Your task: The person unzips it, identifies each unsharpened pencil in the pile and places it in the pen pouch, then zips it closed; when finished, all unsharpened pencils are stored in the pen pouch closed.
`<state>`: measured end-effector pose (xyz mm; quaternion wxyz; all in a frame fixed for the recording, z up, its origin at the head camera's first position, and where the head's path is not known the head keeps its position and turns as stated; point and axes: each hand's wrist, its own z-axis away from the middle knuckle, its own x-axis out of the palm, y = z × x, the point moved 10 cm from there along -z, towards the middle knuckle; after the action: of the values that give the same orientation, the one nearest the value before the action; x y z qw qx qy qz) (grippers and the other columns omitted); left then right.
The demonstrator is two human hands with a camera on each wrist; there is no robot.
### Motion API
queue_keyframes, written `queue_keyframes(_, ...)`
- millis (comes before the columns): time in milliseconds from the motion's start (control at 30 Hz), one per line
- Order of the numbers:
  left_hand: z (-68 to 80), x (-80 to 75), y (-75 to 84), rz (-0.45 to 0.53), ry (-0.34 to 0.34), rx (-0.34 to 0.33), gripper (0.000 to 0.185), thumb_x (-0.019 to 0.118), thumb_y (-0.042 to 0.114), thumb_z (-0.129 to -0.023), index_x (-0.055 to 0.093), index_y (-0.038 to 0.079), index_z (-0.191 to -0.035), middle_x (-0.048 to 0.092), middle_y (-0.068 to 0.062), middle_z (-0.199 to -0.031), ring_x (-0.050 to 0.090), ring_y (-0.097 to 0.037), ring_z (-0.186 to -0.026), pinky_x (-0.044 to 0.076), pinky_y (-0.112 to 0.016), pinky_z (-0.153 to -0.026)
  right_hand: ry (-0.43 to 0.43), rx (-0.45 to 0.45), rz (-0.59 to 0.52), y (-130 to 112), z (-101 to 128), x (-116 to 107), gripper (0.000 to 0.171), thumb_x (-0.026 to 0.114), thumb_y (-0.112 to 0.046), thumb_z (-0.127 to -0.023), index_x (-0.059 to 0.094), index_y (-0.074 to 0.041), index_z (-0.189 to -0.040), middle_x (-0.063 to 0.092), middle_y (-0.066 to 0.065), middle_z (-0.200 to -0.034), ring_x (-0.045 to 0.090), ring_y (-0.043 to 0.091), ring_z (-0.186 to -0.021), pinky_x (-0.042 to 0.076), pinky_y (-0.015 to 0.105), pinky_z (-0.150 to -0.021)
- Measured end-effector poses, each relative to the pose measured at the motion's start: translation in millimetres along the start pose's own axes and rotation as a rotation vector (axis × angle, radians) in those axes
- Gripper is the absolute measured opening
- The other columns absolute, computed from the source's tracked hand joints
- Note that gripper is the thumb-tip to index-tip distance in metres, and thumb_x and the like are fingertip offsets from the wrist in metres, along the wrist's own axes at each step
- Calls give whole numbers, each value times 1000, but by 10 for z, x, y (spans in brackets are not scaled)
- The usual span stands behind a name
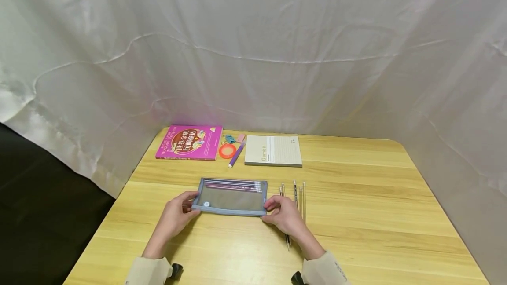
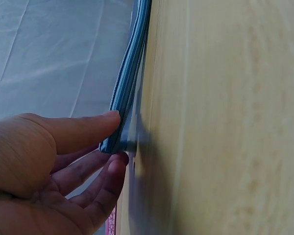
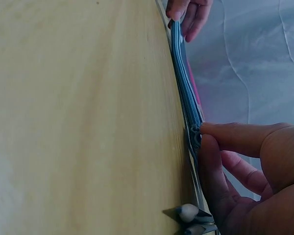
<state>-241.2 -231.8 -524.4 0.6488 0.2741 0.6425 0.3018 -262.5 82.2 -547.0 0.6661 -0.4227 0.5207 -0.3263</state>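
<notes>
**Both hands on the pencil case, one at each end**

Pencil case (image 1: 231,197) lies flat on the surface (image 1: 356,214), right in front of the person. It's blue-edged with a clear front, and pencils show along its far edge inside.

Left hand (image 1: 176,214) has the left end. In the left wrist view the thumb (image 2: 83,129) sits on top of the blue edge (image 2: 130,73) with the fingers curled under it. That grip is a pinch on the case corner, lifting it slightly off the wood.

Right hand (image 1: 286,214) has the right end. In the right wrist view the thumb and forefinger (image 3: 235,134) are pressed together on the edge of the case (image 3: 185,83), apparently at the zipper end. I can't tell whether a pull tab sits between them. My read: the left pinch anchors the case so the right one can work that end.

Just right of the right grip, loose pencils (image 1: 299,195) lie parallel on the surface, close enough to grab. One runs under the right wrist.

Beyond both grips, well apart from the case: pink book (image 1: 189,142), orange tape ring (image 1: 227,150), purple pen (image 1: 236,155), beige notebook (image 1: 273,150). White sheet (image 1: 253,47) hangs behind.
</notes>
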Motion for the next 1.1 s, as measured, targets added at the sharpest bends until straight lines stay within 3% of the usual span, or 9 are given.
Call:
queue_keyframes(267,-15,31,-15,-35,9,-2,50,77,-2,-90,62,2,-137,73,-19,-112,68,-22,-92,61,-36,-80,3,-5,26,-21,7,10,28,88,0,-75,70,-3,-97,70,9,-92,61,12,-66,53,26,-58)
queue_keyframes(633,-41,73,-38,-71,13,-16,51,77,0,-91,61,4,-139,73,-17,-111,64,-17,-84,53,-26,-71,21,-1,37,-36,3,2,27,86,2,-78,68,-3,-97,69,8,-91,62,11,-66,53,25,-58)
queue_keyframes(1100,-44,80,-26,-94,16,-10,52,78,2,-90,60,3,-139,74,-16,-109,66,-18,-84,55,-30,-73,31,9,38,-29,-12,3,27,85,2,-79,68,-2,-99,69,9,-92,63,11,-68,54,23,-58)
